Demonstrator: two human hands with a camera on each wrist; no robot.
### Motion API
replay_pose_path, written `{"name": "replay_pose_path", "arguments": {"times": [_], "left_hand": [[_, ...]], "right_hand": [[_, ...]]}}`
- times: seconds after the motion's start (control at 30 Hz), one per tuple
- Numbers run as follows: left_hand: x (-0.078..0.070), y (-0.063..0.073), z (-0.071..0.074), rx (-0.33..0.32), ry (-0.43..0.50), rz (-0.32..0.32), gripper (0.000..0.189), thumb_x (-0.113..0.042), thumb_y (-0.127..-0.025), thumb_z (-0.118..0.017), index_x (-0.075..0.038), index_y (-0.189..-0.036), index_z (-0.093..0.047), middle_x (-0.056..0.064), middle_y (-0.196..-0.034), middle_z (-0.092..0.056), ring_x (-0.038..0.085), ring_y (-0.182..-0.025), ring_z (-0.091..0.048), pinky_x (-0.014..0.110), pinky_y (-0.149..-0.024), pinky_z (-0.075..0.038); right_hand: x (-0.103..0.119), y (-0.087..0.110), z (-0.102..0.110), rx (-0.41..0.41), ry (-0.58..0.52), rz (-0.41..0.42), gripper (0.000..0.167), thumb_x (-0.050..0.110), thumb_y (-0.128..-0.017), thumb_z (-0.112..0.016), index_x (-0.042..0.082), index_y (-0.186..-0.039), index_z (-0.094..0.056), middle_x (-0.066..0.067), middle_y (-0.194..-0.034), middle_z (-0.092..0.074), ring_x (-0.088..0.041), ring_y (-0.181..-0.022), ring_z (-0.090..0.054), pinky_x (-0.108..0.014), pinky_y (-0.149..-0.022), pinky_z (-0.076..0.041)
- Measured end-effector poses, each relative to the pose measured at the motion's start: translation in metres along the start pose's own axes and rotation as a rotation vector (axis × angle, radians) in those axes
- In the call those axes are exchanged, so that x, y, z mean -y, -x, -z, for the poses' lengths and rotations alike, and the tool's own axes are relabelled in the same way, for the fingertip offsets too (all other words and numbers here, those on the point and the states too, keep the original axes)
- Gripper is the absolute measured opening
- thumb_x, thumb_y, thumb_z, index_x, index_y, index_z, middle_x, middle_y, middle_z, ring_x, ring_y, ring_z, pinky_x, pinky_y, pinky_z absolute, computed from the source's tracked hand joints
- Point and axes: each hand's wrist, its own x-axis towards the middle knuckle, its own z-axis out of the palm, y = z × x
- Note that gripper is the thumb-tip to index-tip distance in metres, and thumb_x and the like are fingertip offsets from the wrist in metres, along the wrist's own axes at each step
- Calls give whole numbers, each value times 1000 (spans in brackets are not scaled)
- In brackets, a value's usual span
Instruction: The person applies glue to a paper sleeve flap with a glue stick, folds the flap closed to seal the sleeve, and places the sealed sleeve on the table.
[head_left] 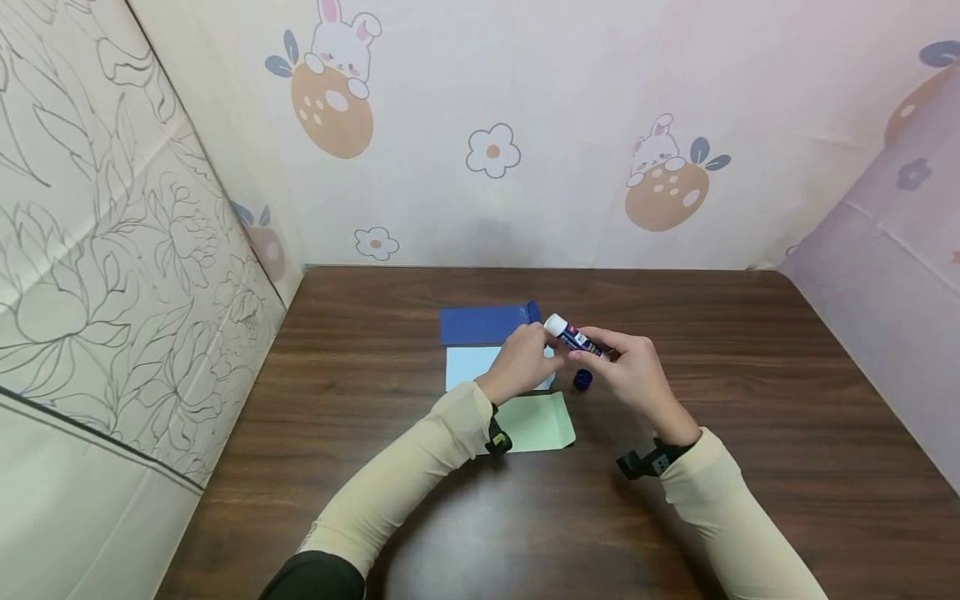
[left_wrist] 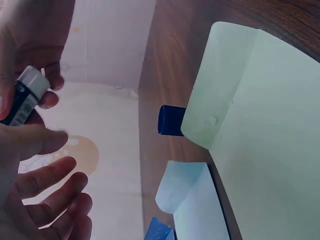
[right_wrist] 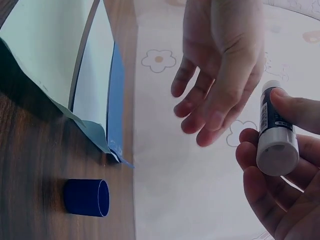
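Observation:
My right hand [head_left: 636,371] grips a glue stick [head_left: 576,337] with a dark label and white ends, raised over the table and tilted. Thumb and fingers wrap its barrel in the right wrist view. Close beside the stick's upper end is my left hand [head_left: 519,360], its fingers loosely bent and holding nothing. On the table below the stick lies its blue cap [right_wrist: 86,197]. Three envelopes lie under and near the left hand: dark blue [head_left: 480,325] at the back, light blue [head_left: 471,367] in the middle and pale green [head_left: 536,423] in front, partly hidden by the left wrist.
The brown wooden table [head_left: 750,375] reaches back to a wall sheet [head_left: 570,192] printed with rabbits and flowers. A sheet with line-drawn flowers [head_left: 135,242] borders the left side. The envelopes' flaps point right, lifted slightly in the right wrist view.

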Motion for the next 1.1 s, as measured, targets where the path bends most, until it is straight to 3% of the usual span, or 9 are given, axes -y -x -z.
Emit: {"name": "replay_pose_path", "arguments": {"times": [0.2, 0.53, 0.8, 1.1], "left_hand": [[3, 8, 7, -1, 14, 51, 25, -24, -94, -64, -11, -114, -71, 5, -111, -68, 19, -102, -60, 31, -85, -47], [4, 19, 19, 33, 175, 114, 29, -28, -95, -63, -11, -118, -69, 3, -112, -68, 18, -104, -62, 29, -82, -50], [10, 32, 27, 42, 275, 112, 31, -27, -95, -63, -9, -120, -67, 5, -114, -68, 18, -104, -61, 31, -87, -50], [20, 40, 29, 37, 295, 95, 34, -27, -94, -64, -7, -121, -66, 8, -116, -68, 19, -102, -62, 31, -85, -51]], "right_hand": [[1, 0, -3, 3, 8, 11, 32, 16, -83, -77, 4, -113, -71, -10, -89, -72, -13, -62, -50, -21, -54, -42], [0, 1, -2, 19, -2, -28, 34, 19, -85, -76, 4, -115, -70, -11, -89, -71, -15, -65, -51, -21, -55, -42], [0, 2, -2, 44, -5, -54, 35, 19, -85, -76, 5, -116, -70, -11, -88, -70, -18, -68, -52, -21, -57, -43], [1, 2, -4, 61, -21, -27, 32, 14, -84, -77, 4, -114, -71, -8, -83, -68, -15, -65, -50, -21, -55, -41]]}}
